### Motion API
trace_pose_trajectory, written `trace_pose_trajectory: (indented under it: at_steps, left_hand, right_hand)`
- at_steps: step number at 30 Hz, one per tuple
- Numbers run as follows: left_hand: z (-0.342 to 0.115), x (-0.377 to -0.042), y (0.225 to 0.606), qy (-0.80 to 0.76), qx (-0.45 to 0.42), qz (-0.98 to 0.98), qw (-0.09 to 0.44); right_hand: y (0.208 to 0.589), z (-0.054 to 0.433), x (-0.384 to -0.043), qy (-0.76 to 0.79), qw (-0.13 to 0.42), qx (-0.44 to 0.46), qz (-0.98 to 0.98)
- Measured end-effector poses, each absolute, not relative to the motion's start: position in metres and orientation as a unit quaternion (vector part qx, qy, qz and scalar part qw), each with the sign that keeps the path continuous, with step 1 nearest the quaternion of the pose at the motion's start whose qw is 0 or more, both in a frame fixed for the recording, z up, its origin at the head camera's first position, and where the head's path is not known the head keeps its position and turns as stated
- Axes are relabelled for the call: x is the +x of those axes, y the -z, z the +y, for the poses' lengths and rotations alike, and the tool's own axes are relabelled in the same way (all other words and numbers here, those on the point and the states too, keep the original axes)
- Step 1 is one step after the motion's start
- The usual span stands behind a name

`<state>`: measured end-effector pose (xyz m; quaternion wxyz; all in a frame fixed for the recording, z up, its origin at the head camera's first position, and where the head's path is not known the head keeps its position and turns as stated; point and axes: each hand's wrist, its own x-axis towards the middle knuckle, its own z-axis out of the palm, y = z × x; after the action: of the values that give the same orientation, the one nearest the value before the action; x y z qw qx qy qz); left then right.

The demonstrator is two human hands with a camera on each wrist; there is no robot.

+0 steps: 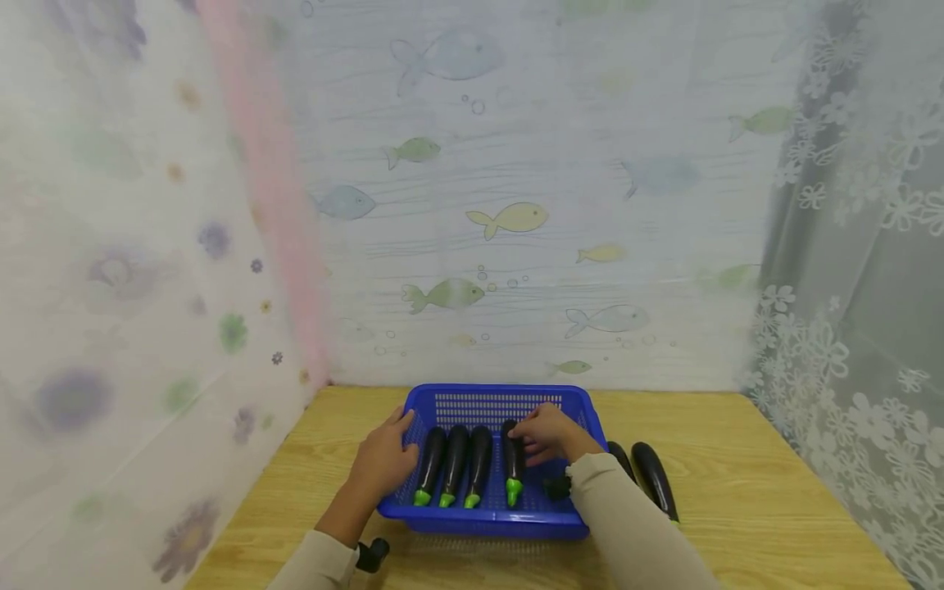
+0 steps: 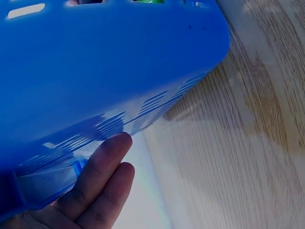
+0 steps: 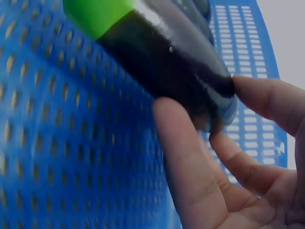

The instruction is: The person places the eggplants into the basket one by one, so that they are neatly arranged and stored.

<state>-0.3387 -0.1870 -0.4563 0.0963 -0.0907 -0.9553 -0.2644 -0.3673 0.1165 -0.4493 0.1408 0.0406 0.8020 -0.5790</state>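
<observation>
A blue plastic basket [image 1: 487,515] with slotted walls stands on the table. At its left rim my left hand [image 1: 383,459] holds on, thumb toward the inside; the left wrist view shows two fingers [image 2: 102,167] along the outer wall. Three dark eggplants [image 1: 455,467] with green stem ends lie side by side in the basket's left half. To their right, my right hand [image 1: 549,434] pinches the far end of another eggplant [image 1: 513,467], its green end pointing toward me. In the right wrist view, thumb and fingers surround that eggplant's dark tip [image 3: 190,81] over the perforated basket floor.
Two more eggplants [image 1: 653,479] lie on the wooden table [image 1: 767,492] just right of the basket, partly hidden by the right sleeve. Behind the table hangs a curtain [image 1: 531,328] printed with fish. A dark wrist mount [image 1: 372,555] sits at the left cuff.
</observation>
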Motion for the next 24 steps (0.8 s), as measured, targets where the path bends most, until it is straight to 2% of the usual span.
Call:
trace_pose_trajectory:
  at_steps: [24]
  left_hand:
    - [-0.1875,-0.3369,0.4564,0.254,-0.098,-0.957,0.1]
  right_hand:
    - [0.4499,0.1088,-0.3663,0.536,0.141,0.045,0.831]
